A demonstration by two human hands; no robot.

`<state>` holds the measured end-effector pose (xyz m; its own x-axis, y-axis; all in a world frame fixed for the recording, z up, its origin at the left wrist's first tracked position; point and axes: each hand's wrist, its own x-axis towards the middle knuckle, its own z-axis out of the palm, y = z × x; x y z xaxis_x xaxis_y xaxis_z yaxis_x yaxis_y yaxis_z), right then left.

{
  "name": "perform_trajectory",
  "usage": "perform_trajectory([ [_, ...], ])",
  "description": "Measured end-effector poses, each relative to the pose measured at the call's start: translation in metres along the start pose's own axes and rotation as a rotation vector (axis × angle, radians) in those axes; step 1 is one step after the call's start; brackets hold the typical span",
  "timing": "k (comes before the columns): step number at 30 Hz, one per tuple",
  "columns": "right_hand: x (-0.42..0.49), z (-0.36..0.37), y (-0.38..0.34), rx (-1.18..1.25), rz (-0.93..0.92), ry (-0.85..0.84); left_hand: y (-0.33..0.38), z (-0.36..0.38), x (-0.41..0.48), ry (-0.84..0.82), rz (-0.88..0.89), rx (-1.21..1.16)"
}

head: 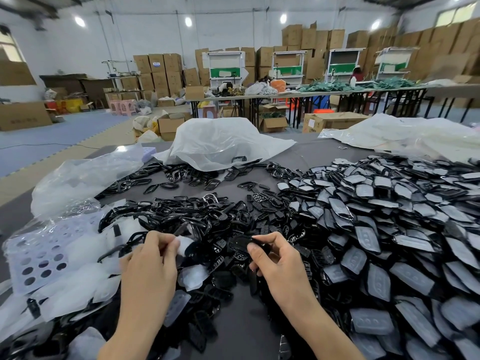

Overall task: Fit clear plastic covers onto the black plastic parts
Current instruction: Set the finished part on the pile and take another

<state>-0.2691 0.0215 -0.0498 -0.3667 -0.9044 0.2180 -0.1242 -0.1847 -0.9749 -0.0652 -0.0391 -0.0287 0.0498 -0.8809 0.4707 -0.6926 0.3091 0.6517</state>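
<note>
Left hand (152, 258), lower centre of frame: thumb and fingers are curled, pinching a clear cover (186, 246) by its near edge. Right hand (279, 263), just right of it: thumb and forefinger pinch a black part (240, 242) at its right end. Cover and part are near each other but apart, both held over the heap of loose black parts (197, 216) in mid-frame.

Step in hand, as I judge it: bring the cover to the part and seat it.

Method:
- Match the cover's outline to the part's face first.
- Start at one end, then press along the edge until it sits flush all round.
- Keep fingertips on the rims so the clear face is not smudged or bent.
- The cover looks thin and floppy, so support it close to the mating edge.
- Finished pieces would go on the covered pile (389, 222) at right.

Unclear:
- I cannot tell which face of the black part is up, and my thumb hides its right end.
- The cover is a white blur, so its shape is not readable.
- Spare covers (83, 287) at lower left merge with a plastic bag (78, 183).
- The bottom edge cuts off both forearms.
</note>
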Motion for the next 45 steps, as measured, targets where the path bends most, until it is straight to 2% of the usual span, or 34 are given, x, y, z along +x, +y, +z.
perform_trajectory([
  [2, 0.001, 0.000, 0.000, 0.025, 0.002, 0.003, 0.005, 0.001, -0.001, 0.002, 0.003, -0.134],
  [10, 0.001, 0.001, -0.001, 0.146, 0.044, 0.007, 0.017, 0.001, -0.006, -0.018, 0.090, -0.340],
  [14, 0.002, 0.002, -0.002, 0.219, 0.079, 0.034, 0.032, 0.006, -0.017, -0.134, 0.097, -0.503],
  [19, 0.005, -0.001, -0.003, 0.308, 0.103, 0.103, 0.043, 0.016, -0.029, -0.356, 0.154, -0.480],
  [26, 0.003, 0.001, -0.007, 0.414, 0.157, 0.073, 0.046, 0.023, -0.036, -0.294, 0.342, -0.285],
  [29, 0.000, 0.004, -0.012, 0.370, 0.170, -0.015, 0.045, 0.025, -0.035, -0.291, 0.279, -0.332],
  [31, -0.002, 0.006, -0.014, 0.360, 0.173, -0.051, 0.045, 0.025, -0.034, -0.267, 0.158, -0.377],
  [33, -0.004, 0.007, -0.016, 0.378, 0.177, -0.063, 0.043, 0.026, -0.033, -0.239, 0.054, -0.407],
  [39, -0.005, 0.007, -0.018, 0.412, 0.191, -0.046, 0.042, 0.027, -0.032, -0.225, -0.056, -0.516],
  [41, -0.004, 0.007, -0.019, 0.475, 0.209, -0.023, 0.043, 0.027, -0.032, -0.224, -0.091, -0.540],
  [45, 0.000, 0.004, -0.020, 0.754, 0.286, -0.021, 0.043, 0.029, -0.034, -0.223, -0.091, -0.532],
])
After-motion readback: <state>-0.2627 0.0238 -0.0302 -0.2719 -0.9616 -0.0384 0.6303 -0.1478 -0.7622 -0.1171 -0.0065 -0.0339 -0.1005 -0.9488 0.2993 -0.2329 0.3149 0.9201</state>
